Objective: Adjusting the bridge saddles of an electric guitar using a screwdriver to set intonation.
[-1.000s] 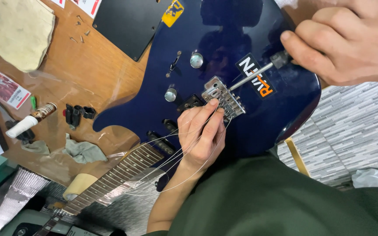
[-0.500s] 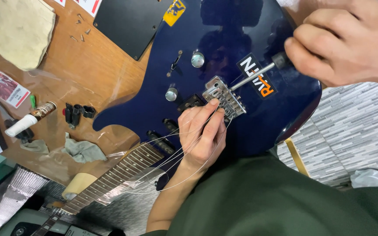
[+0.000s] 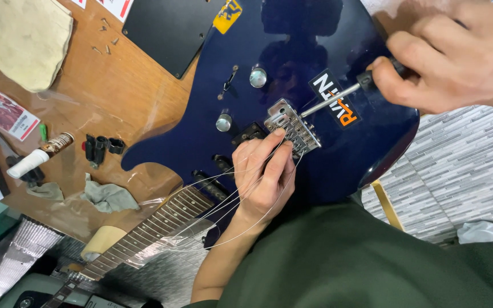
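My right hand (image 3: 457,57) has its fingers clamped around the dark handle of a slim metal-shafted screwdriver (image 3: 332,98), and the tip sits at the chrome bridge (image 3: 292,126) of the glossy dark blue electric guitar body (image 3: 292,57) lying flat on the brown wooden worktop (image 3: 115,97). My left hand (image 3: 263,177) rests just below the bridge, fingers together and pressing down on the slack silver strings (image 3: 223,199), which loop loosely toward the wooden fretted neck (image 3: 144,236); several strands, too tangled to count. Two round metal knobs (image 3: 258,77) on the body. One black rectangular cover plate (image 3: 169,28) beside the guitar. One beige folded cloth (image 3: 24,37) at the far corner. One white-capped small tube (image 3: 38,157), a cluster of small black parts (image 3: 101,147) next to it, and one crumpled grey rag (image 3: 109,197) near the neck.
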